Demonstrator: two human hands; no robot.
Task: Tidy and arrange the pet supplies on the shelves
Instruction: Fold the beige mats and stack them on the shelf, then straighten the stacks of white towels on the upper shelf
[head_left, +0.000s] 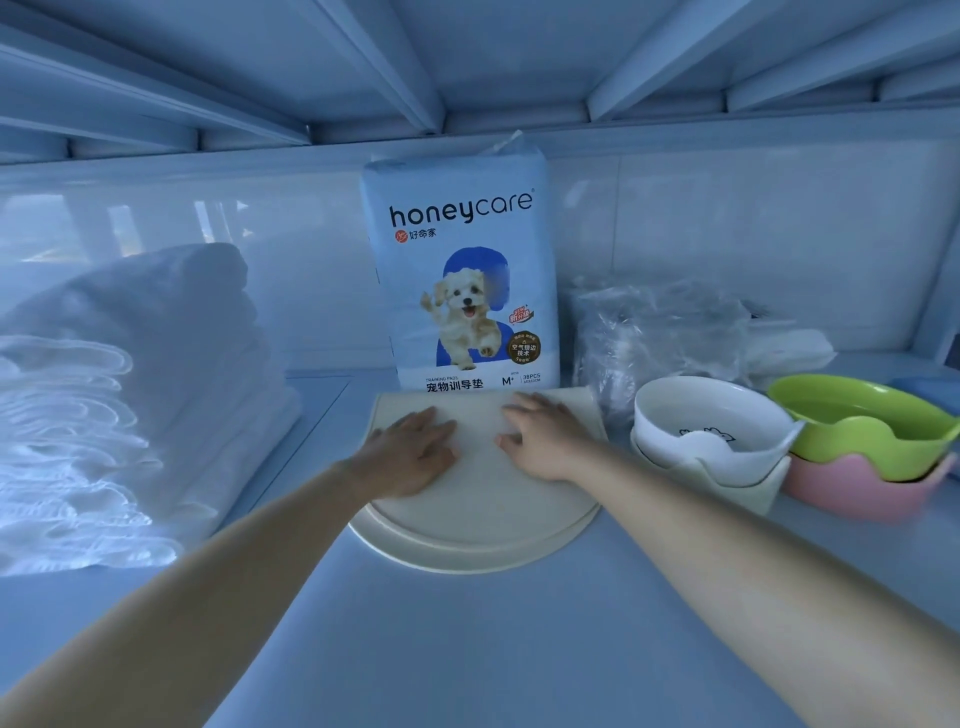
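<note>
Both my hands lie flat, fingers straight, gripping nothing: left hand (410, 453) and right hand (540, 435) press the beige mat (478, 514) on the shelf (467, 649), just before the upright honeycare pad pack (462, 280). Stacked bowls (862, 441) sit right, folded white pads (130, 395) left.

**Both hands flat, palms down, side by side**

Your left hand (410, 452) lies palm down, fingers straight and close together, pointing forward and slightly right. Your right hand (540, 436) lies just beside it, also palm down, fingers straight and a little spread. The two hands are near each other but apart. Your left forearm (208, 597) reaches in from the lower left and your right forearm (727, 561) from the lower right, both bare.
</note>
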